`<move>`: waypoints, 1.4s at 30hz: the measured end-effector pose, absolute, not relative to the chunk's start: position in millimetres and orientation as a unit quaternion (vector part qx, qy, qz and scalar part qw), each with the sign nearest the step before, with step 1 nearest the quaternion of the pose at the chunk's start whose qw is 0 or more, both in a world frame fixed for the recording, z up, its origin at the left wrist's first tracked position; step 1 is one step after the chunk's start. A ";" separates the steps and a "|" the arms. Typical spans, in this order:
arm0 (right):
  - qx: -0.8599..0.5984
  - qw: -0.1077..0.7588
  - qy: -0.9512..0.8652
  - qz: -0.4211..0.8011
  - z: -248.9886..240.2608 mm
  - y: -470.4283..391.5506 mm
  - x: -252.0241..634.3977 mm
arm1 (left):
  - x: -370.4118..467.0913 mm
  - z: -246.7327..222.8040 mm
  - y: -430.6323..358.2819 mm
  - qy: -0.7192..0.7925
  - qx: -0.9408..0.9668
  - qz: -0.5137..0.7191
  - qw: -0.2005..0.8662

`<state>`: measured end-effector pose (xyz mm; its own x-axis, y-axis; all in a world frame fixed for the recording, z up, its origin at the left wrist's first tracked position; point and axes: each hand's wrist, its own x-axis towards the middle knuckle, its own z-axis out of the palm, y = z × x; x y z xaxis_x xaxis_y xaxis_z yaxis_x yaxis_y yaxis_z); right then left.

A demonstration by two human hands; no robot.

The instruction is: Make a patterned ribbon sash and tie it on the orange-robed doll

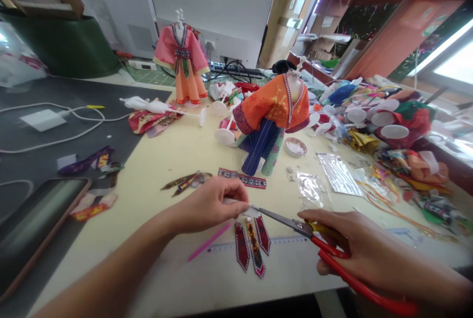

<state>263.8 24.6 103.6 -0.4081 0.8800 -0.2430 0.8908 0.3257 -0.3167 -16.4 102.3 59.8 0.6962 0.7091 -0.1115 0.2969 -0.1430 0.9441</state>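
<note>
My right hand (351,244) is wrapped round the handles of red scissors (343,268), whose blades point left and look nearly closed. The blade tips reach the fingertips of my left hand (210,202), which pinches a small white strip (251,211). Just below that strip lie red pointed ribbon pieces (242,249) and a yellow-patterned one (254,246) with pale dotted edges. Beneath them runs a clear ruler (273,243), and a pink stick (209,241) rests to their left. A black, white and red trim band (242,178) lies beyond my left hand.
Two dressed mini mannequins, one in orange and blue (277,106), one in pink (181,61), stand farther back. A tablet (37,224) and white charger (44,119) are at left. Fabric and stands (395,116) pile up at right, beyond a small dish (295,147) and plastic bags (314,190).
</note>
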 end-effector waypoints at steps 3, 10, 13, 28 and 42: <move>0.543 0.014 0.816 -0.199 103.5 25.9 262.6 | -17.1 59.8 101.7 0.346 0.731 0.186 0.558; 0.541 0.019 0.819 -0.189 104.1 25.4 261.7 | -16.4 58.9 101.8 0.343 0.731 0.189 0.558; 0.537 0.017 0.822 -0.190 103.4 25.4 262.4 | -16.1 59.5 101.7 0.341 0.729 0.189 0.563; 0.539 0.033 0.821 -0.186 104.0 24.9 264.4 | -15.6 60.2 102.5 0.332 0.728 0.189 0.569; 0.521 0.008 0.835 -0.174 103.5 26.8 262.3 | -16.0 61.1 101.7 0.332 0.725 0.195 0.572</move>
